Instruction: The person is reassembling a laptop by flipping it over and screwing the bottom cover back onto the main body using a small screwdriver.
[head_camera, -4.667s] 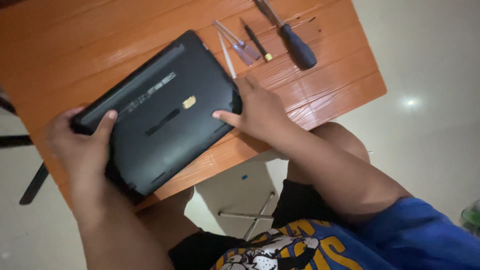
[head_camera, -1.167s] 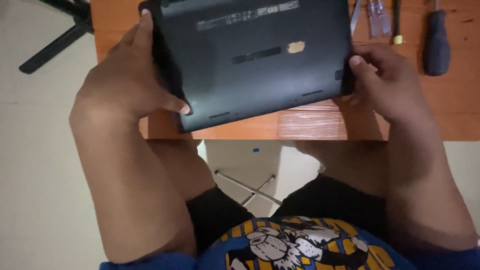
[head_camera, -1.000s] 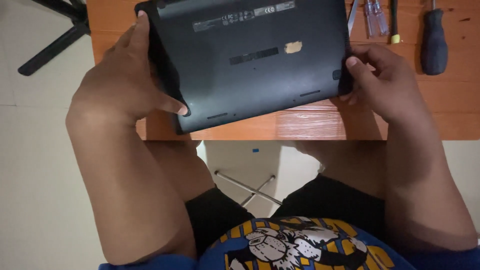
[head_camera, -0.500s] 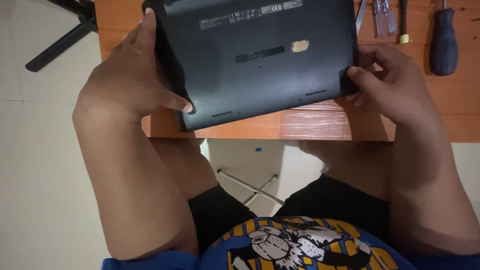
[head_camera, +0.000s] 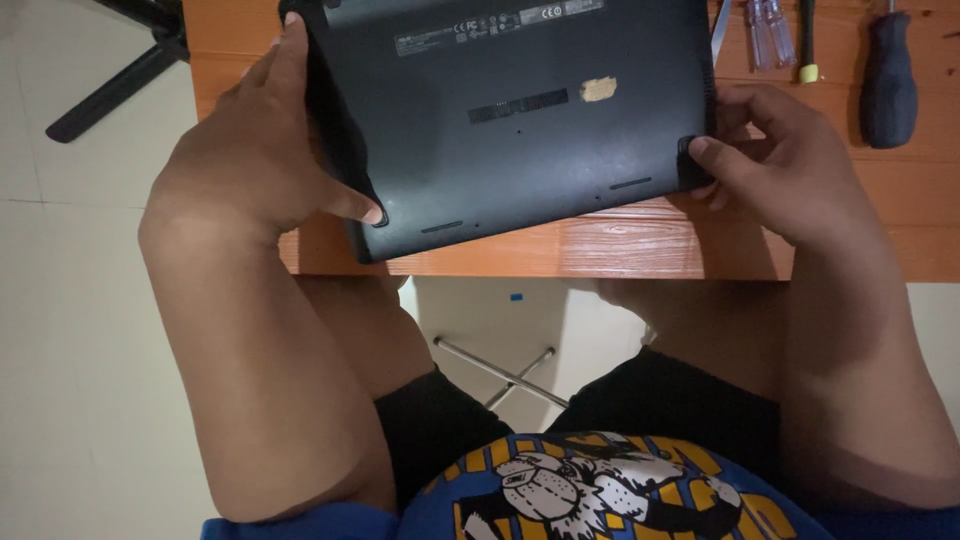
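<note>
A dark laptop (head_camera: 520, 110) lies bottom-up on the orange wooden worktop (head_camera: 640, 245), its near edge close to the worktop's front. The left hand (head_camera: 265, 160) grips the laptop's left edge — thumb pressed on the near-left corner of the base. The right hand (head_camera: 775, 160) clasps the near-right corner, thumb on a rubber foot. Beyond it — a dark-handled screwdriver (head_camera: 888, 85) and smaller clear-handled drivers (head_camera: 768, 35) lie on the wood.
</note>
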